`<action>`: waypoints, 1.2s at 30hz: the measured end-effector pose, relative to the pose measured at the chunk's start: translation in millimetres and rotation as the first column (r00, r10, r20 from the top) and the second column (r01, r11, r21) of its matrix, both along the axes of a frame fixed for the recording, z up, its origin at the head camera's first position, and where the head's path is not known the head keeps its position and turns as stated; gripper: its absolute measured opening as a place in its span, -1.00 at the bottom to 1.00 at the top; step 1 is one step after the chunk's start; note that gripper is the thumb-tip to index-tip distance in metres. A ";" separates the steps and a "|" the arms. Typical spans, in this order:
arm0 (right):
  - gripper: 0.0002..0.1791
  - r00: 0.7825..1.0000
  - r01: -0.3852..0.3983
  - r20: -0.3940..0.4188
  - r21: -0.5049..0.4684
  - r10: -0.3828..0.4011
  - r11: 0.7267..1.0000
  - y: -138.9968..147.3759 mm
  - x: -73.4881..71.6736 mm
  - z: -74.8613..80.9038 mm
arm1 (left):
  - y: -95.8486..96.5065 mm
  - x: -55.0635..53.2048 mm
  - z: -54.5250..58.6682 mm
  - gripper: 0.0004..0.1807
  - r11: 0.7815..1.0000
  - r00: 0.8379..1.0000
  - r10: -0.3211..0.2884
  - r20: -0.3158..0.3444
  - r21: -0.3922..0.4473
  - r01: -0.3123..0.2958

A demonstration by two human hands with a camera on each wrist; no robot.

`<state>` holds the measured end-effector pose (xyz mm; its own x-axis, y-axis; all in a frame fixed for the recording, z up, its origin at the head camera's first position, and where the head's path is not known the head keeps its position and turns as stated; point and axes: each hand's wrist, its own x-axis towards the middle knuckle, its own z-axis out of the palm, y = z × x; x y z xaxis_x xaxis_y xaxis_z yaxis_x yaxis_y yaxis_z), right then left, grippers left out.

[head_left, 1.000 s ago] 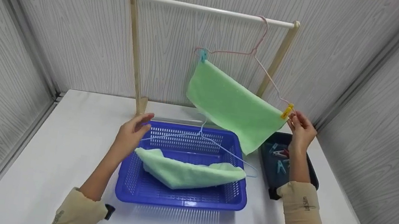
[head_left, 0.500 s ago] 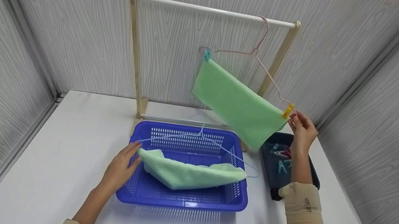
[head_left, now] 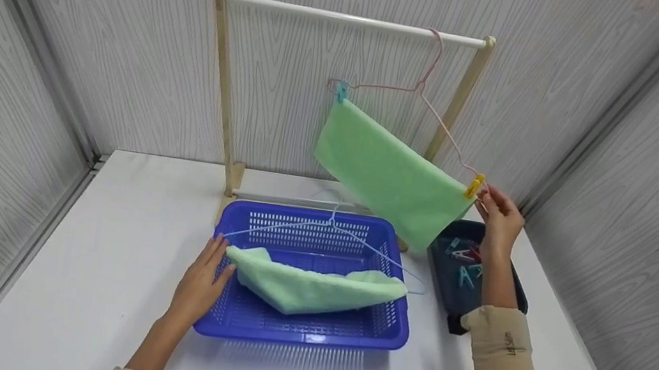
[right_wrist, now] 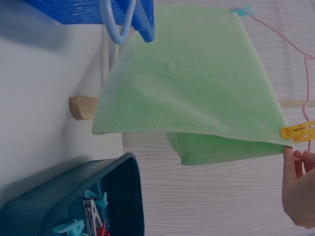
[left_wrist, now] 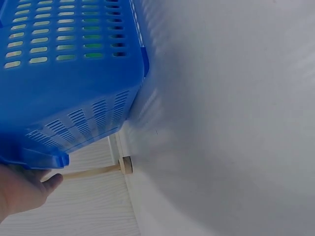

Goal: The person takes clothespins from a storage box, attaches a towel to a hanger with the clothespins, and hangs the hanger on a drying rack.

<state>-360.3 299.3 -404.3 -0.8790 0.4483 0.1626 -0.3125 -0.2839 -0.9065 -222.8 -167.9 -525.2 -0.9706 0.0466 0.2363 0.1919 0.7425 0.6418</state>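
Observation:
A light green towel [head_left: 395, 175] hangs at a slant from a pink wire hanger [head_left: 444, 124]. A blue clothespin [head_left: 341, 91] clips its left corner, and a yellow clothespin [head_left: 474, 185] its right. My right hand [head_left: 499, 225] pinches the hanger's lower right end beside the yellow clothespin, its fingertips close to the towel's corner in the right wrist view. My left hand [head_left: 199, 286] rests on the left rim of a blue basket [head_left: 308, 339], fingers extended. Inside the basket lie a second green towel [head_left: 315, 289] and a light blue hanger [head_left: 285, 226], whose right end pokes over the rim.
The pink hanger's hook sits on the white bar [head_left: 327, 14] of a wooden-legged rack behind the basket. Under my right forearm stands a dark tray [head_left: 440, 291] with several loose clothespins [head_left: 465, 276]. Grey wood-grain walls surround the white table [head_left: 118, 220].
My left hand has come down from above the basket's left side onto its rim. The hanging towel has shifted slightly, while my right hand has kept its pinch in nearly the same place.

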 end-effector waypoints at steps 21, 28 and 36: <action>-0.73 0.998 -0.023 0.059 0.058 0.019 0.998 5.5 14.1 -6.4 | -3.5 13.1 4.1 -0.26 0.999 0.992 0.004 0.125 -0.044 0.002; -0.69 0.990 -0.063 0.133 0.189 0.038 0.980 12.0 18.9 -8.7 | -1.1 17.0 3.9 -0.23 0.999 0.990 0.008 0.140 -0.049 -0.001; -0.77 0.984 -0.152 0.131 0.290 0.118 0.945 67.6 -28.4 -70.4 | 0.0 16.3 2.1 -0.22 0.998 0.988 0.031 0.150 -0.059 -0.022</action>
